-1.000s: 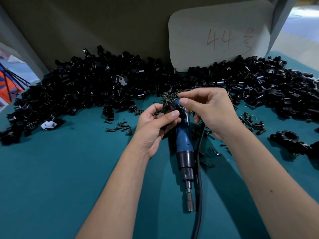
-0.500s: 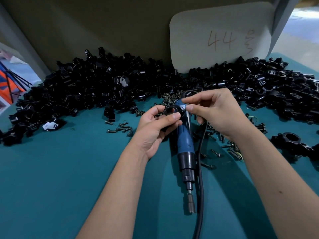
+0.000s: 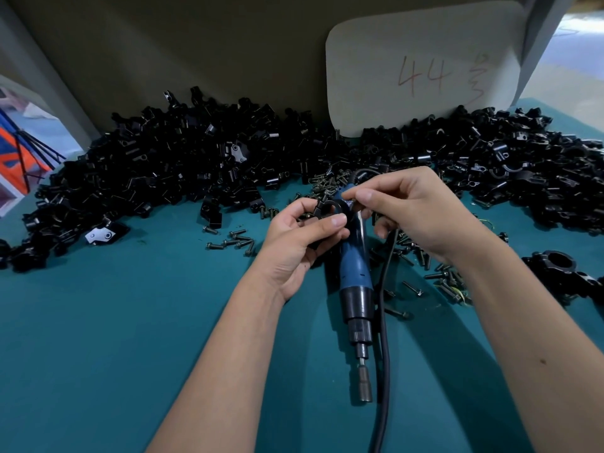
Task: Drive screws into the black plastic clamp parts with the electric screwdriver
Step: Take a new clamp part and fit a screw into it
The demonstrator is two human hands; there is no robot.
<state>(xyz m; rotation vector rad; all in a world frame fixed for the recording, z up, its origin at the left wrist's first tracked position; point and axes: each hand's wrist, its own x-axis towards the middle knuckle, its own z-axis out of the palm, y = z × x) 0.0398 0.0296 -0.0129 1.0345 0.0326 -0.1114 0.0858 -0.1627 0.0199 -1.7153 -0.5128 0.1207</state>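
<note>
Pinching black ring-shaped plastic clamp part (image 3: 330, 212), left hand (image 3: 302, 240) could drop it if right hand (image 3: 415, 210), fingertips closed at 3 o'clock, contents unclear, misaligns a screw.

There is only one view, from a wide-angle camera worn on the person's head. It looks forward and down onto the teal surface (image 3: 98, 338), so both forearms enter from the bottom edge and the left hand (image 3: 302, 243) and right hand (image 3: 421, 214) sit near the middle, quite close to the lens. The far edge of view reaches a beige back panel (image 3: 196, 53). Straight lines bend near the borders.
</note>
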